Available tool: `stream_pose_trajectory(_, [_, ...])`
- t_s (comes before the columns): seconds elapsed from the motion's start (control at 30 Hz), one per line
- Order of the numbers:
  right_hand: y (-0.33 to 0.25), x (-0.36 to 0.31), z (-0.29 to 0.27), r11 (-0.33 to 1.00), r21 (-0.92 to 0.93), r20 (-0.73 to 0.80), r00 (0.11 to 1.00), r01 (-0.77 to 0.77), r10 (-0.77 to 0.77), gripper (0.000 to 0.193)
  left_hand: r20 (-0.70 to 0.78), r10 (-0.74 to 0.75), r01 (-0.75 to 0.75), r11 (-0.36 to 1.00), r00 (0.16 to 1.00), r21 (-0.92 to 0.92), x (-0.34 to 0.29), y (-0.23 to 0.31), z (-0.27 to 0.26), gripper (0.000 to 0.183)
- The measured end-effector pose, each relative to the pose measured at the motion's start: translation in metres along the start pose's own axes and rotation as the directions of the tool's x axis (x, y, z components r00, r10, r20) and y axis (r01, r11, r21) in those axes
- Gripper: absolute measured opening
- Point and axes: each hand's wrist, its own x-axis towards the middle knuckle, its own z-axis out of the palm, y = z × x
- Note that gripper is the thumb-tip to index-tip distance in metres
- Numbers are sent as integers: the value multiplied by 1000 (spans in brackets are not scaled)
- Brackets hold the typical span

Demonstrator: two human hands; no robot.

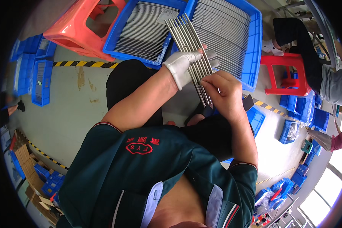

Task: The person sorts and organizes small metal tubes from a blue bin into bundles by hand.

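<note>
Several metal rods side by side in both hands, near blue trays. Left hand, gloved: fingers wrapped around rods. Right hand, bare: fingers pinched at rods' edge. Many more rods left in trays; amount done: can't tell.

Very bright light comes through the windows at the lower right, the metal rods look shiny, the middle is clear, and the edges bend, get blurry and turn black in the corners

dark green shirt, red embroidery, black trousers, whitish glove on left hand.
</note>
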Motion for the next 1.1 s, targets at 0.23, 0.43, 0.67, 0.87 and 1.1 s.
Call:
stream_pose_trajectory(0.23, [0,2,1,989,-117,17,996,92,-91,9,-1,-4,4,1000,1000,-9,1,-1,-2,26])
stream_pose_trajectory(0.43, [-6,-2,0,997,1,-88,993,-80,80,8,-6,-3,3,999,1000,-36,0,-1,-2,26])
stream_pose_trajectory(0.67, [0,-2,-2,994,6,-110,988,-107,107,8,-33,-3,3,1000,999,-6,-4,1,3,26])
stream_pose_trajectory(0.87, [1,-1,0,996,-89,-112,994,-5,-5,8,-20,15,-15,1000,1000,6,-4,0,3,27])
stream_pose_trajectory(1.1, [-3,3,-1,958,-249,28,990,144,-142,8,-26,9,-9,1000,1000,-9,-2,-1,3,26])
